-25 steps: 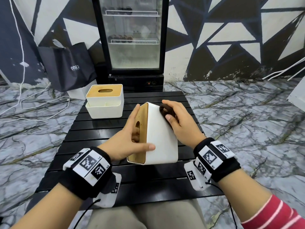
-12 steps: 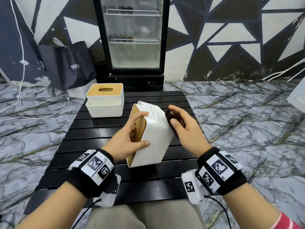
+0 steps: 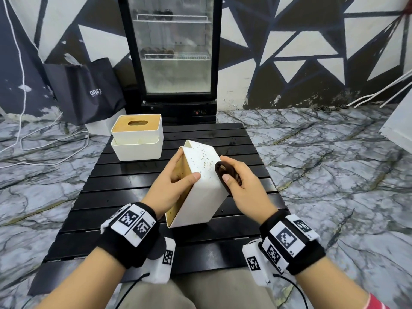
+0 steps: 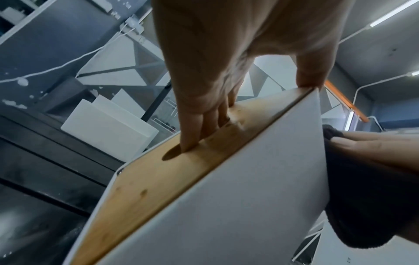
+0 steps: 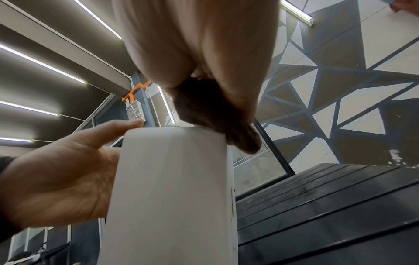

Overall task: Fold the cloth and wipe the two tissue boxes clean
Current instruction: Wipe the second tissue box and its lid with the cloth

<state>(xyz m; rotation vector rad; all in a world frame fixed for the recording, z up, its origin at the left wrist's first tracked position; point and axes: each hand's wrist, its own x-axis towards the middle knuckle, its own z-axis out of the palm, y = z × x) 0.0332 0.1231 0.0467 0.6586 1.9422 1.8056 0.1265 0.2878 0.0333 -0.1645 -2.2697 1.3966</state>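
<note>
Slippage threatens: left hand (image 3: 171,188) pinches tilted tissue box (image 3: 200,192) through its lid slot, so hard rubbing by right hand (image 3: 243,186), clutching folded cloth (image 3: 225,177), may twist it loose.

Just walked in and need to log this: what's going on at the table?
A person is cleaning a white tissue box with a wooden lid, tipped on its side above the black slatted table. The left hand grips it, fingers in the lid slot; the right hand presses a folded dark brown cloth against its speckled side. A second matching box stands behind.
</note>
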